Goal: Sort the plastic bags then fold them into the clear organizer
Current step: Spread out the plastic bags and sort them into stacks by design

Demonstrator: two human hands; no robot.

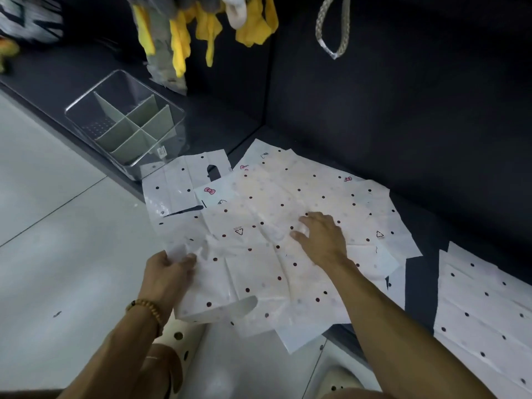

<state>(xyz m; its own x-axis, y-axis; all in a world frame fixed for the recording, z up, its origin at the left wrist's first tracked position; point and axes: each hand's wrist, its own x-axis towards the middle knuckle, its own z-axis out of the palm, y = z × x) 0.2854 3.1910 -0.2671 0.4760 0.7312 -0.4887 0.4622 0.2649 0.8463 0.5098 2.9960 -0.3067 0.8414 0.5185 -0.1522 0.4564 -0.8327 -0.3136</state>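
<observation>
1. Location of work: a loose overlapping pile of white polka-dot plastic bags [276,226] lies on the dark low ledge [374,116], its near edge overhanging the pale tiled floor [57,240]. A second batch of dotted white bags [486,306] lies apart to the right.
2. Receptacle: the clear plastic organizer with grey-green cross dividers [126,122] stands on the ledge just behind the pile, all compartments unfilled.
3. Left hand [169,272]: thumb and fingers pinch the near-left corner of the top bag, lifting it slightly.
4. Right hand [319,234]: fingers spread and fairly flat, pressing on the middle of the pile (holding nothing).
5. Assessment: sorting appears under way; no bag is folded yet.
6. Recommendation: keep the flat hand as an anchor so lower sheets stay put, peel only the pinched bag, and check that a single layer lifts (thin film clings). Draw it sideways, low and slowly.
7. Risk: overhanging bags could slide onto the floor.
</observation>
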